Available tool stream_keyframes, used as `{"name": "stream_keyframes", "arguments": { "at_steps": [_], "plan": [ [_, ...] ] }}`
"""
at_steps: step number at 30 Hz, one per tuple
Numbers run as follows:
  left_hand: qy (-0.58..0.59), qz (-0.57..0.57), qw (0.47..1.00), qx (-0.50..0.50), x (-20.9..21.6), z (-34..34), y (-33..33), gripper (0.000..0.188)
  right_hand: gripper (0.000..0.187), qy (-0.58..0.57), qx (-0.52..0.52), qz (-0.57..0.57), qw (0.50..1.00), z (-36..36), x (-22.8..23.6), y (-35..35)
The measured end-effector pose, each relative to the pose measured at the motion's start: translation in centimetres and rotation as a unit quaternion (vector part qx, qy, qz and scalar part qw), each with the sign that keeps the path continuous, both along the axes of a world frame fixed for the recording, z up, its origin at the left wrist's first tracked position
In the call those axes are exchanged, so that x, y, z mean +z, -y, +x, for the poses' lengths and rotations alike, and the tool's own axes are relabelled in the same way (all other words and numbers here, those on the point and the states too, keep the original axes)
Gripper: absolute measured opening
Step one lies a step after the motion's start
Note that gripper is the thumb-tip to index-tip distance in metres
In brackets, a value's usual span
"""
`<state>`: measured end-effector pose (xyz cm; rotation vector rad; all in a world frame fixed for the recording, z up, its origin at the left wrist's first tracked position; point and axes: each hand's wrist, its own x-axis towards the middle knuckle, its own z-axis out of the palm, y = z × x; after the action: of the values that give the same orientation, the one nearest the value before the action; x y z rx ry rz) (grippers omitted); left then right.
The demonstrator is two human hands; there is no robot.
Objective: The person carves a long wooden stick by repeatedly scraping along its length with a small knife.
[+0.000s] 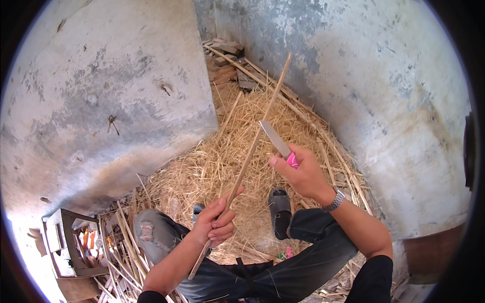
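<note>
My left hand (pixel 215 222) is closed round the lower part of a long, thin wooden strip (pixel 251 150). The strip slants up and away to the right, its far tip above the shavings, its near end over my left thigh. In my right hand (pixel 301 174) is a knife (pixel 276 137) with a broad, flat blade and a pink patterned handle, mostly hidden by my fingers. The blade points up and to the left, its tip close to the strip. Whether the two touch, I cannot tell. My right wrist wears a metal watch.
Pale shavings (pixel 202 171) cover the floor round my shoes, between two worn plaster walls (pixel 374 65). Long strips (pixel 323 131) lie along the right wall, with broken bricks (pixel 227 49) in the far corner. At lower left, more strips (pixel 129 232) lie beside a dark broken frame (pixel 83 270).
</note>
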<state>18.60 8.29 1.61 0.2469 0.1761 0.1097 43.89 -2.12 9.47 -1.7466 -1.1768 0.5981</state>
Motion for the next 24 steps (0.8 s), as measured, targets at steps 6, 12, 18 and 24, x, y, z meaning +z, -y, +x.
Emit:
{"name": "stream_keyframes", "arguments": {
  "at_steps": [6,12,18,24],
  "plan": [
    [-0.053,0.258,0.964,-0.031,-0.7,0.8,1.1,0.051,0.025,-0.096,0.033,-0.057,0.993,-0.8,-1.4,-0.5],
    [-0.148,0.458,0.876,0.025,-1.7,0.8,2.6,0.05,0.029,-0.071,-0.004,-0.016,0.997,1.9,-2.4,-0.7],
    [-0.137,0.406,0.903,0.014,-2.0,0.4,2.1,0.048,0.033,0.1,-0.1,0.051,0.989,3.1,-0.9,0.4],
    [-0.146,0.365,0.92,0.005,-0.2,0.3,2.1,0.044,0.039,0.201,-0.058,0.039,0.977,1.1,-2.8,1.4]
  ]
}}
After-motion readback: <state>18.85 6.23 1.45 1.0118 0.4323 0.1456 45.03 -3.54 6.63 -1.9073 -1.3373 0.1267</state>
